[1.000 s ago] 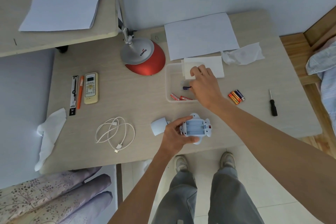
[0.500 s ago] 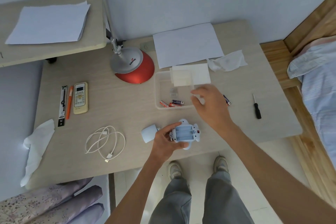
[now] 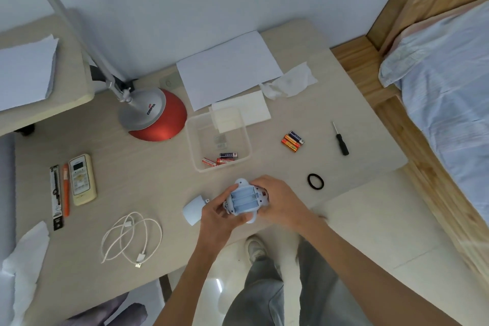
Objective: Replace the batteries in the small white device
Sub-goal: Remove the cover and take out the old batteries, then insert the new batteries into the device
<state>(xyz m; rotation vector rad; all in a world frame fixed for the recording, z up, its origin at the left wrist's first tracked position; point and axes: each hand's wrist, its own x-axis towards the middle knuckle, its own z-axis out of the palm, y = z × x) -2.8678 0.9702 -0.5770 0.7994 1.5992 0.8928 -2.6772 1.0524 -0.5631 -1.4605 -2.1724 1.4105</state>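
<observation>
**Mia:** Pale wooden desk [image 3: 158, 180] by a grey-blue wall, with a bed on one side. What is the person holding?

**Ben:** The small white plastic device [image 3: 244, 200]. It is just above the near edge of the desk, back side up. The left hand [image 3: 217, 216] wraps its left side and the right hand [image 3: 280, 202] wraps its right side. Both hands are closed on it.

**Mia:** Are there batteries in it?

**Ben:** No. The three slots look bare. Its rounded white cover [image 3: 193, 210] lies on the desk just beside the left hand.

**Mia:** What could go wrong?

**Ben:** I think they could mix up old and new ones. Some red and dark batteries [image 3: 221, 160] lie in the clear plastic tub [image 3: 191, 140]. More orange and dark blue batteries [image 3: 292, 141] lie loose on the desk near the small black screwdriver [image 3: 341, 144]. I cannot tell which group is fresh.

**Mia:** Anything else?

**Ben:** A battery could go in the wrong way round. The loose ones could roll too. And the device is near the edge, so a slip could drop it on the floor.

**Mia:** Can you read any words?

**Ben:** Only "COOPER" on the grey and red round lamp base [image 3: 152, 114]. The battery labels are too small. So are the buttons on the cream remote control [image 3: 82, 180].
</observation>
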